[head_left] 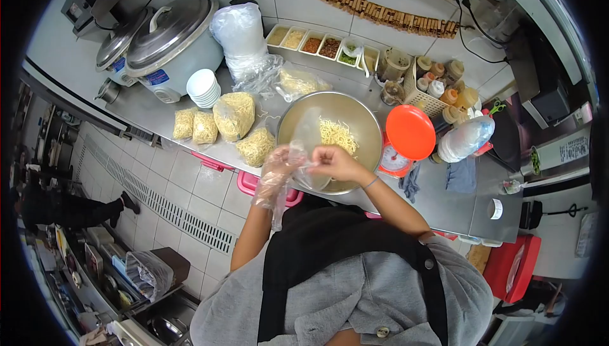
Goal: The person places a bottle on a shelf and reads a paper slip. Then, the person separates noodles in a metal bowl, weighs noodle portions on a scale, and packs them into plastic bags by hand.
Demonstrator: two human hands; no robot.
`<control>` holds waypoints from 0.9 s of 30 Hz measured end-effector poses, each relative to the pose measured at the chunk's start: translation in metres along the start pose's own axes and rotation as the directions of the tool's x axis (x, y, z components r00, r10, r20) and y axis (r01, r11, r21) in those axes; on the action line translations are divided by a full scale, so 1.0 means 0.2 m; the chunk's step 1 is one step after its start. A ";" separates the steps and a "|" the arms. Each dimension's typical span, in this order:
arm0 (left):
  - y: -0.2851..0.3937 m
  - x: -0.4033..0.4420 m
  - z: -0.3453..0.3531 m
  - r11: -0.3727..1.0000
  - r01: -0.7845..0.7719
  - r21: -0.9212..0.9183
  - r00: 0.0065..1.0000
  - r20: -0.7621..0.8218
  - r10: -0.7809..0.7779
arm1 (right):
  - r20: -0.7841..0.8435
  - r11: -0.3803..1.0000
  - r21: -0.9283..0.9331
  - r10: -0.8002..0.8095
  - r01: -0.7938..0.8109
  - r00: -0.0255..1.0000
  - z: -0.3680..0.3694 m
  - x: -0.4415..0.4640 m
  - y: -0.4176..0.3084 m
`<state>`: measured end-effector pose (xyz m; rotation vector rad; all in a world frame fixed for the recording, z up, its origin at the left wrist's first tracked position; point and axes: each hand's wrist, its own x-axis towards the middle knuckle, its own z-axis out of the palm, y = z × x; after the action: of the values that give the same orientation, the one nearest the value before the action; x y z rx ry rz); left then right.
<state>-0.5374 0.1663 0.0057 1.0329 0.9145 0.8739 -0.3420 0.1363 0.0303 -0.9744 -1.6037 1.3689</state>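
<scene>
Steel surface (438, 201), one, carrying the goods; all places below are given from the steel bowl. Large lidded cooker (181, 64), pale blue body, left of the bowl and farther back. Steel bowl (365, 117), wide and round, set upright before the person, its near side partly covered by the hands. Wrapped white bundle (240, 35), beyond the bowl to the left. Seasoning tray (311, 45), in compartments, behind the bowl. Basket (426, 102) with bottles, right and behind. Red-orange plate (411, 131) on a scale (394, 161), just right of the bowl. Noodle bags (233, 116), four grouped to the left, the closest beside the rim. White bowls (203, 87), one stack, farther left. Left hand (279, 167), in a clear glove, at the bowl's near-left edge, fingers curled; cannot tell how firmly they grip. Right hand (336, 162), bare, over the near side, fingertips pinched together on clear film (307, 131). Loose noodles (339, 133), one heap, inside the bowl. Step in hand, by judgement: thin film being handled or opened above the bowl, not the noodles. Parting such clinging layers calls for light fingertip pinches from both hands, clear of the heap.
</scene>
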 end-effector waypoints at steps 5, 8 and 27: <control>-0.01 -0.11 -0.13 0.993 -0.117 0.026 0.992 -0.033 0.118 | -0.378 0.951 0.302 0.050 0.072 0.925 -0.09 0.08 0.07; 0.08 -0.16 -0.15 1.000 -0.025 -0.015 0.990 -0.141 0.022 | -0.401 0.974 0.210 0.010 0.081 0.916 -0.09 0.14 0.05; -0.05 -0.19 -0.39 0.983 -0.184 -0.012 0.816 -0.560 0.146 | -0.260 0.276 -0.898 0.295 -0.343 0.919 -0.02 0.07 0.27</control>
<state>-0.6215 0.1538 -0.0147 0.8129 1.2861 1.3892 -0.3407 0.1576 -0.0210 -2.1019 -2.2786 0.4501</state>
